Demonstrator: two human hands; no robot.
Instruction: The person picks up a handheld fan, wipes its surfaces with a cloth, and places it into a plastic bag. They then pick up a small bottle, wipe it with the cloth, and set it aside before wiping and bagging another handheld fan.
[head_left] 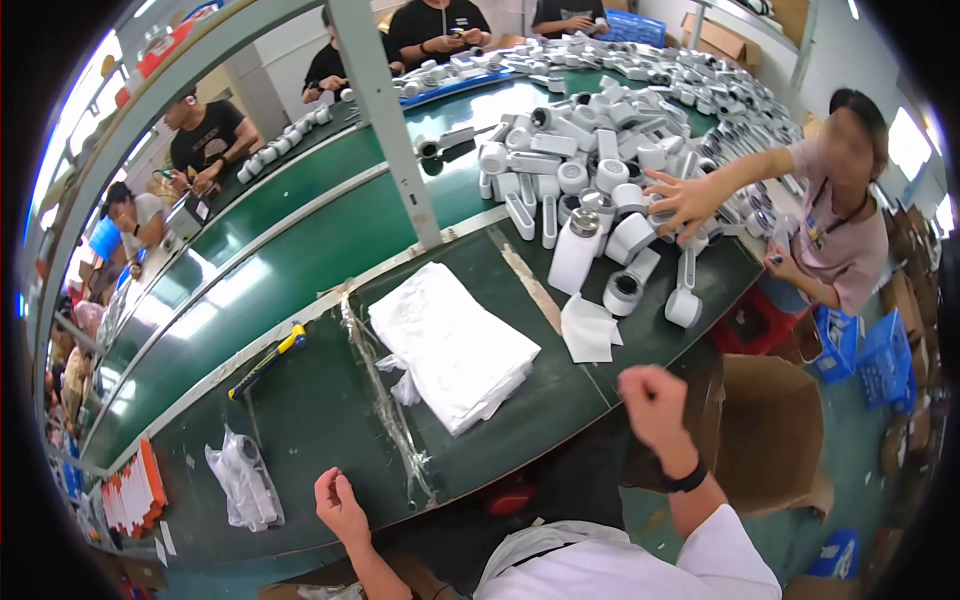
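Note:
My left hand (342, 507) hovers at the near edge of the green table (330, 430), fingers curled, with nothing visible in them. Just left of it lies a white handheld device in a clear plastic bag (242, 480). My right hand (655, 405), somewhat blurred, is closed in a fist above the table's right edge, and nothing shows in it. Between my hands, farther in, lies a stack of white plastic bags (455, 350). A crumpled white sheet (590, 328) and a loose grey-and-white device (685, 292) lie beyond my right hand.
A big pile of white devices (570, 145) covers the far right, where a co-worker's hand (690, 203) reaches in. A yellow-and-black tool (268, 360) lies left. A metal post (385, 120) rises at the table's far edge. An open cardboard box (770, 430) stands right.

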